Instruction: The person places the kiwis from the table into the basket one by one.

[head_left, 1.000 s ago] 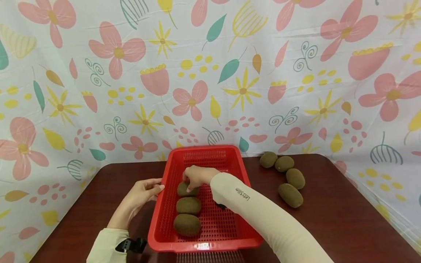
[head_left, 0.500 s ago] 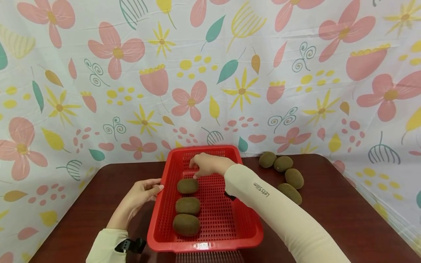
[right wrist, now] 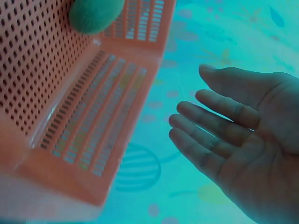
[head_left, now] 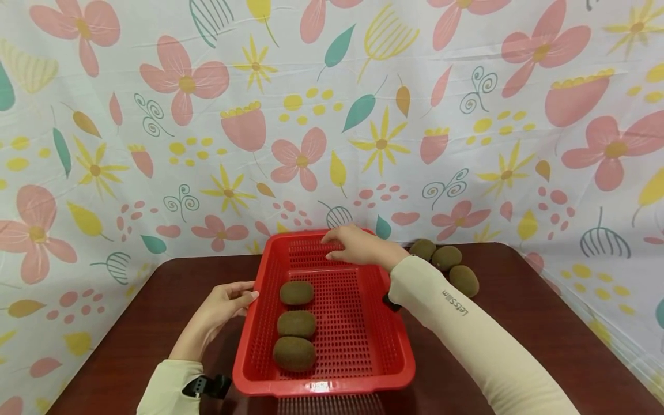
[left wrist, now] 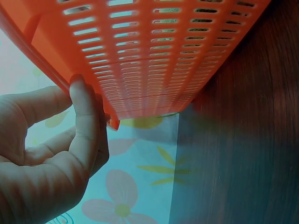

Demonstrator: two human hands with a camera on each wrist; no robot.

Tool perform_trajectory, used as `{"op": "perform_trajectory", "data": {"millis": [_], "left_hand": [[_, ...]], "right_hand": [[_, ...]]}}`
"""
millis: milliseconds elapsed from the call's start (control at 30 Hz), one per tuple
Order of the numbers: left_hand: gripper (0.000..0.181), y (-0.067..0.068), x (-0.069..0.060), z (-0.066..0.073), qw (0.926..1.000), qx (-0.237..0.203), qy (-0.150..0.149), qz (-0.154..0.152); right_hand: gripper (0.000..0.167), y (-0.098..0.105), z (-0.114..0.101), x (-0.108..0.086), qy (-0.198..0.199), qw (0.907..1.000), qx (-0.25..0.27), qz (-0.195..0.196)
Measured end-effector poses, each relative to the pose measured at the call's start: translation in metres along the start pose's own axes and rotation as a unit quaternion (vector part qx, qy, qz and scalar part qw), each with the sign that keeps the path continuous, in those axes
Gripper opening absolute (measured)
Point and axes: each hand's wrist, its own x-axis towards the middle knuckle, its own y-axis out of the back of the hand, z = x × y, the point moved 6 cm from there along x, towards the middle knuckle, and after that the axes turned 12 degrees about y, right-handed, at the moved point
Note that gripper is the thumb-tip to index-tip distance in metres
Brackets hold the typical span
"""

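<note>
A red plastic basket (head_left: 358, 385) stands on the table, its walls and floor full of slots and holes. Three brown kiwis (head_left: 297, 293) lie in a column along its left side. My left hand (head_left: 220, 308) holds the basket's left rim between thumb and fingers; the left wrist view shows the hand (left wrist: 56, 144) against the outer wall. Above the basket's far right part hovers my right hand (head_left: 358, 245), nothing in it, fingers apart and loosely extended. In the right wrist view this hand (right wrist: 252, 135) is beside the rim, touching nothing, with one kiwi (right wrist: 96, 14) visible inside.
More kiwis (head_left: 464, 280) lie on the dark wooden table (head_left: 524, 328) right of the basket, partly behind my right forearm. A flower-patterned cloth (head_left: 332, 127) hangs behind the table's far edge.
My right hand has let go of the farthest kiwi in the basket, risen, and moved back and to the right. The right sleeve now hides the nearest loose kiwi. My left hand keeps still.
</note>
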Motion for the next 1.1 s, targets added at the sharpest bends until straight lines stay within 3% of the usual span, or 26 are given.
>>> {"op": "perform_trajectory", "data": {"millis": [200,500,733,1100], "left_hand": [[0.043,0.000,0.000,0.001,1.0000,-0.002,-0.001,0.000],[0.043,0.000,0.000,0.000,1.0000,-0.007,0.002,-0.001],[0.044,-0.001,-0.001,0.000,1.0000,-0.005,0.000,-0.002],[0.045,-0.001,-0.002,-0.001,1.0000,-0.006,-0.003,-0.002]], "right_hand": [[0.036,0.017,0.012,-0.023,-0.006,0.9988,0.007,0.048],[0.035,0.032,0.035,-0.070,-0.028,0.9956,0.024,0.086],[0.035,0.030,0.062,-0.113,-0.031,0.9926,0.032,0.113],[0.036,0.021,0.093,-0.178,-0.088,0.9885,0.016,0.122]]}}
